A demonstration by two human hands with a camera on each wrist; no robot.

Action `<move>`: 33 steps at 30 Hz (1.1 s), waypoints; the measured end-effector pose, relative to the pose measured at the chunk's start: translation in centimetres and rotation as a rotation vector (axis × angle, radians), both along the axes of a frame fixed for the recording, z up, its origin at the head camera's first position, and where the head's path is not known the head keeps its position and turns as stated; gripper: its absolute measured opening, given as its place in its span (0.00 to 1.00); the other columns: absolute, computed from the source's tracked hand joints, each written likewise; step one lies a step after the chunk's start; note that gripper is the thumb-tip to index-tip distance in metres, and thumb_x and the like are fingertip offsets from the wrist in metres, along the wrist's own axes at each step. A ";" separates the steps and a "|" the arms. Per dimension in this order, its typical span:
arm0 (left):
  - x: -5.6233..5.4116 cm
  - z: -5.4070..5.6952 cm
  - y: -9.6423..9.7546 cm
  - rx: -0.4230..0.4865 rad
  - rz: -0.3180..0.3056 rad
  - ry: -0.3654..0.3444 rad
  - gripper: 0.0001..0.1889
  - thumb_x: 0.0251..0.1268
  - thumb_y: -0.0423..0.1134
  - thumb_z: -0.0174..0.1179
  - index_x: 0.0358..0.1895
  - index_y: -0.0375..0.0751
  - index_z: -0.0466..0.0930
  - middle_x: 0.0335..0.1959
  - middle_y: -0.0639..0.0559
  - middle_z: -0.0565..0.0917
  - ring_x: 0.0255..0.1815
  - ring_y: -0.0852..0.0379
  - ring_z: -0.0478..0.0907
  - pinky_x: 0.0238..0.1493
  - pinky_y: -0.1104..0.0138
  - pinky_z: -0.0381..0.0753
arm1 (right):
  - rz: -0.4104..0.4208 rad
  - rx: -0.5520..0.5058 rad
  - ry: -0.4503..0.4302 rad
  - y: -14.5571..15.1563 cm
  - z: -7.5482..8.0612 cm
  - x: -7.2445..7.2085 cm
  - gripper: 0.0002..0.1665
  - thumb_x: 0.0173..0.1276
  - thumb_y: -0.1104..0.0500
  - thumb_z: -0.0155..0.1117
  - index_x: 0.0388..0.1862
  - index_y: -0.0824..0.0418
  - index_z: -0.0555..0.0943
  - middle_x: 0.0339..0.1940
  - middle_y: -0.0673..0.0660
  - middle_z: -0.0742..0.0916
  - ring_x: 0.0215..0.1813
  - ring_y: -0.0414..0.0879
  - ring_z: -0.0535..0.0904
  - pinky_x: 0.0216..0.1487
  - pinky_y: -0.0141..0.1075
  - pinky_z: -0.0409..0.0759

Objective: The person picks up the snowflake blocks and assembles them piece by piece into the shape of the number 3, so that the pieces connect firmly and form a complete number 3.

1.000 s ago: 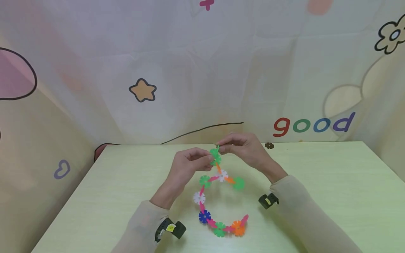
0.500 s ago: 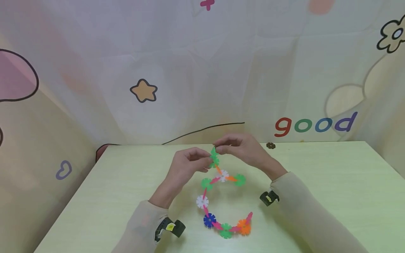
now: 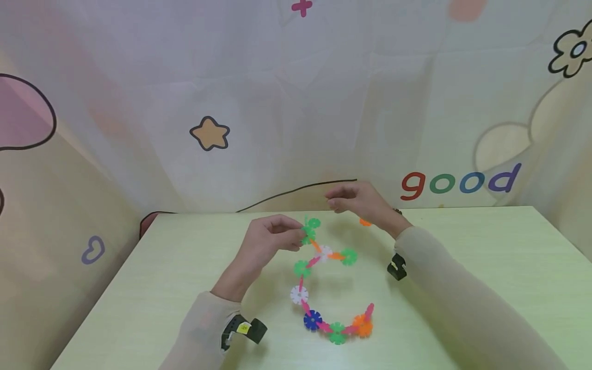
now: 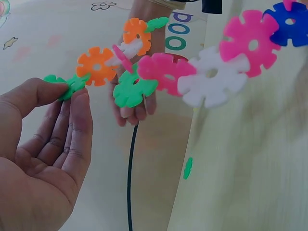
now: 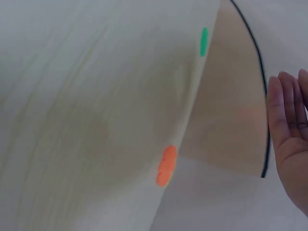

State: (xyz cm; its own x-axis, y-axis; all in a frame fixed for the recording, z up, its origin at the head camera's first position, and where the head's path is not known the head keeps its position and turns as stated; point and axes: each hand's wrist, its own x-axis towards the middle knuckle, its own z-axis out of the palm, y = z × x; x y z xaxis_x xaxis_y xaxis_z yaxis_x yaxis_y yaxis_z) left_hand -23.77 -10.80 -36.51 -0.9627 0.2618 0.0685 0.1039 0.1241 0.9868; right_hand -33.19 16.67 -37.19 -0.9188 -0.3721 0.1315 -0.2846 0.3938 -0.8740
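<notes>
Your left hand (image 3: 270, 240) pinches the green end disc (image 4: 65, 84) of the snowflake-disc chain (image 3: 324, 288) between thumb and forefinger, the other fingers loosely straight; the chain hangs from that pinch down onto the table (image 3: 462, 267), its lower end curling toward you. Your right hand (image 3: 358, 201) hovers apart from the chain above the far table edge, fingers relaxed and holding nothing; a loose orange disc (image 3: 365, 222) lies just below it.

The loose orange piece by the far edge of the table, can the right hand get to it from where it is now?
Probably yes. The right hand hovers open and holds nothing, just above the orange piece, with only bare table between. The left hand pinches the chain off to the side, out of the way.
</notes>
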 end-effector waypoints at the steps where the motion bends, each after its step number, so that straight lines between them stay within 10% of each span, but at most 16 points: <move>1: 0.0 0.0 0.0 0.002 -0.003 -0.003 0.10 0.73 0.34 0.70 0.51 0.32 0.90 0.39 0.51 0.94 0.36 0.59 0.92 0.53 0.63 0.95 | 0.000 0.005 0.001 0.0 -0.3 -0.4 0.20 0.81 0.60 0.69 0.67 0.66 0.85 0.63 0.66 0.91 0.57 0.56 0.92 0.71 0.51 0.88; 16: -0.4 0.1 -0.8 -0.051 -0.093 -0.012 0.11 0.73 0.35 0.69 0.51 0.31 0.88 0.38 0.52 0.94 0.38 0.53 0.94 0.61 0.56 0.93 | 0.090 0.224 0.023 -1.7 -3.5 -3.8 0.19 0.77 0.65 0.71 0.61 0.74 0.86 0.54 0.68 0.93 0.51 0.51 0.90 0.47 0.32 0.87; 33: -0.3 0.3 -0.9 -0.028 -0.140 -0.021 0.09 0.72 0.33 0.68 0.49 0.32 0.87 0.36 0.56 0.93 0.35 0.57 0.92 0.57 0.58 0.94 | 0.175 0.497 0.139 -4.3 -3.2 -3.8 0.11 0.72 0.62 0.78 0.50 0.65 0.91 0.49 0.60 0.93 0.53 0.53 0.86 0.63 0.46 0.88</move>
State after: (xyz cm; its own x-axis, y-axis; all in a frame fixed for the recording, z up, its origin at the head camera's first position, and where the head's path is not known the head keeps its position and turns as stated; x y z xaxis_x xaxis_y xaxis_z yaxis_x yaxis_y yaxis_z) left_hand -24.10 -11.69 -36.20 -0.9179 0.3949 0.0395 0.1016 0.1375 0.9853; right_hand -37.00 12.39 -40.43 -0.8242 -0.5661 0.0167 -0.4825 0.6864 -0.5441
